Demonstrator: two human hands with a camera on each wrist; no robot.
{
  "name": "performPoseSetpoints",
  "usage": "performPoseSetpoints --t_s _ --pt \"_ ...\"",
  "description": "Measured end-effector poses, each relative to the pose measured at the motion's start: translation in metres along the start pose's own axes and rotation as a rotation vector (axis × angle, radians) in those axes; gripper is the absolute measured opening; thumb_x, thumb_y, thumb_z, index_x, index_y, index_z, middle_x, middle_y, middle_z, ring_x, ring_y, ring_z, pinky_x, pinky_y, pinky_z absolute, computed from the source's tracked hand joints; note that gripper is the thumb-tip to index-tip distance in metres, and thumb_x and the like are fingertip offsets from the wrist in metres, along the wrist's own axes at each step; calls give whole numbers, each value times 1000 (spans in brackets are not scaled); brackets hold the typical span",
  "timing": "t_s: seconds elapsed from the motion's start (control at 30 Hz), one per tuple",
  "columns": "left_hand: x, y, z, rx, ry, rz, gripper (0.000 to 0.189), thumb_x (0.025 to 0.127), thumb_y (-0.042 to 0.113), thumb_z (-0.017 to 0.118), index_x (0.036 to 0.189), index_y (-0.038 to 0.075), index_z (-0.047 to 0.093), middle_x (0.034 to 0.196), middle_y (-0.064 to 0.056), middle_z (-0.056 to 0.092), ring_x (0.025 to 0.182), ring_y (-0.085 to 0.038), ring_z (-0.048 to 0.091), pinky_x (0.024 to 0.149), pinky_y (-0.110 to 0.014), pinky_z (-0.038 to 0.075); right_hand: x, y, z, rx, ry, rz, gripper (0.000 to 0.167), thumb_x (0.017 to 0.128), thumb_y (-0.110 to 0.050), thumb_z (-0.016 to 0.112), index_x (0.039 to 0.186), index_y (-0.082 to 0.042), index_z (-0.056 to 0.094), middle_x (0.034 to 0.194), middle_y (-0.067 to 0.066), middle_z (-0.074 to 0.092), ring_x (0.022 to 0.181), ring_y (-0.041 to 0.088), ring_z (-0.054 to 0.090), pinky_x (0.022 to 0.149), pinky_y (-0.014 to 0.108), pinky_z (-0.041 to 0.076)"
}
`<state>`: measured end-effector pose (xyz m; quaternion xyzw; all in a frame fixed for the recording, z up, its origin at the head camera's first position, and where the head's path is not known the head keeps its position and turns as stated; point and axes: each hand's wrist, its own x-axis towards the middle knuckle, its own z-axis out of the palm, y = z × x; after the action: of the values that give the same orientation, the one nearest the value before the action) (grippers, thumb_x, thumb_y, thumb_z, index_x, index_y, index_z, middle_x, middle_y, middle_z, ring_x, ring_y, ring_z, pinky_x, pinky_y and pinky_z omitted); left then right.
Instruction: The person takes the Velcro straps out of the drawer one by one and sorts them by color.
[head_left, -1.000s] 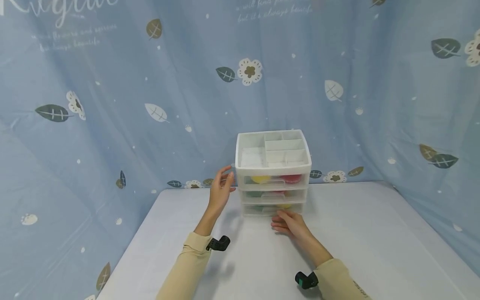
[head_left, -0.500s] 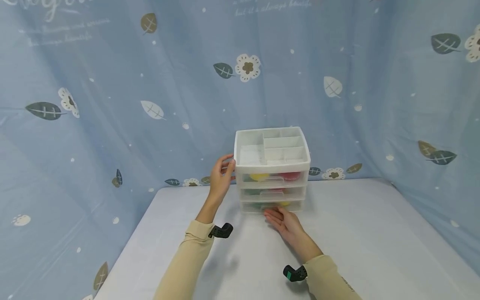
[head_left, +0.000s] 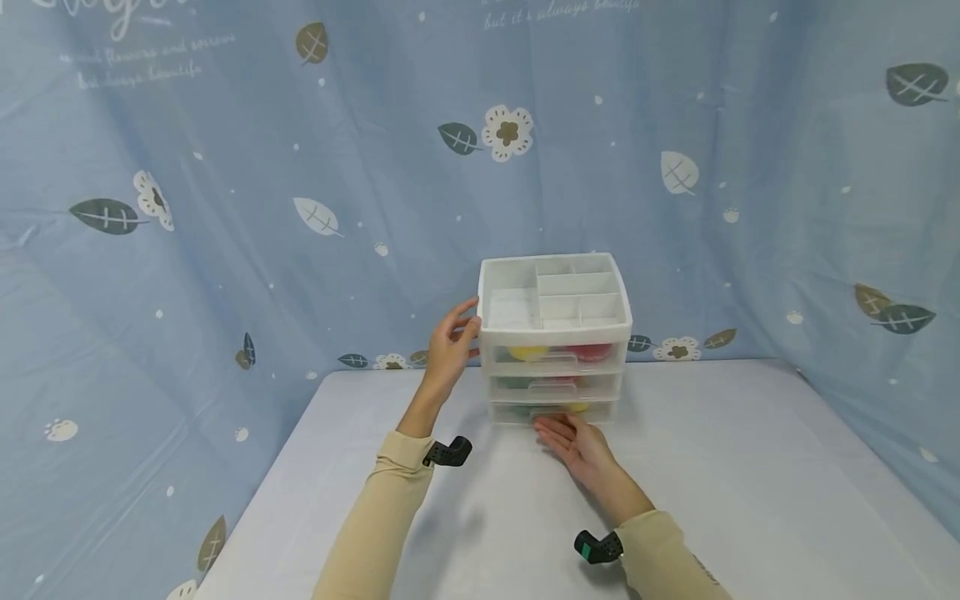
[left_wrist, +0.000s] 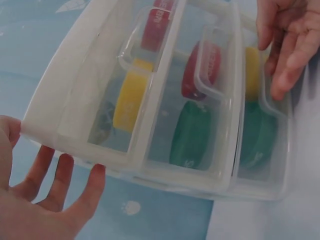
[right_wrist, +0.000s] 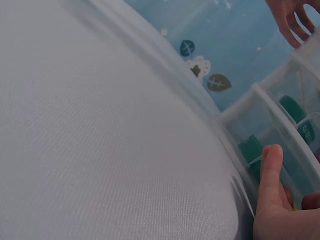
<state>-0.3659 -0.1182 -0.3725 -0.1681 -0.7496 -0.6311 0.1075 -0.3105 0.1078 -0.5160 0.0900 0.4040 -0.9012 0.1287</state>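
A white plastic drawer organizer (head_left: 555, 337) with three clear drawers stands at the back of the table. Its divided top tray faces up, and all drawers sit closed. My left hand (head_left: 450, 354) rests against its left side, fingertips along the upper edge. Low at the front, my right hand (head_left: 585, 454) is palm up with loosely extended fingers, fingertips right at the handle of the bottom drawer (left_wrist: 262, 180). Through the clear fronts show round lettered pieces: yellow (left_wrist: 132, 97) and red (left_wrist: 155, 30) on top, red (left_wrist: 200, 70) and green (left_wrist: 191, 135) in the middle, green (left_wrist: 257, 135) and yellow (left_wrist: 251, 75) below.
A white cloth covers the table (head_left: 750, 475). Close behind the organizer hangs a blue curtain (head_left: 375, 150) printed with leaves and flowers. Black wrist cameras (head_left: 450, 452) sit on both sleeves.
My left hand has moved up and in to the organizer's side. My right hand has shifted left along the bottom drawer's front and turned palm up. The drawers have stayed closed.
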Motion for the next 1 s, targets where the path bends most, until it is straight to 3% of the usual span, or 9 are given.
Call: performPoseSetpoints --t_s 0.17,0.33,0.5,0.67,0.83,1.0 --pt "-1 4 -2 -14 -41 -7 42 103 32 51 145 28 49 134 -15 54 117 -31 61 91 -47 57 0 0 1 -20 5 -7 41 110 -25 27 138 5 33 110 13 71 103 22 70 100 35 53" --pt "2 -4 -3 -26 -40 -16 39 102 36 54 140 40 53 132 -8 56 114 -27 62 88 -44 59 -1 -1 0 -44 1 0 32 110 -26 28 126 0 39 115 15 70 105 23 70 101 35 53" --pt "1 -5 -3 -32 -41 -22 39 102 35 55 141 39 53 132 -9 55 114 -28 62 90 -48 58 -4 -2 1 -64 1 6 29 110 -25 27 121 -2 41 113 14 71 105 23 70 100 35 53" --pt "2 -4 -2 -20 -33 -21 39 101 36 54 140 39 53 131 -10 56 114 -28 63 89 -49 58 -8 -2 0 -64 -4 0 29 110 -24 27 120 0 41 110 15 72 103 24 71 97 35 55" --pt "4 -5 -2 -9 -29 -31 38 101 38 55 139 43 53 130 -6 57 114 -25 63 89 -47 59 -13 0 -2 -79 -14 23 31 110 -25 28 124 -1 40 115 17 71 105 26 71 96 33 56" --pt "4 -5 -4 -29 -38 -33 39 101 38 55 139 42 53 131 -11 56 114 -28 62 89 -49 58 -25 6 -3 -110 -6 49 34 110 -29 29 128 -2 38 121 17 69 106 27 71 94 34 56"
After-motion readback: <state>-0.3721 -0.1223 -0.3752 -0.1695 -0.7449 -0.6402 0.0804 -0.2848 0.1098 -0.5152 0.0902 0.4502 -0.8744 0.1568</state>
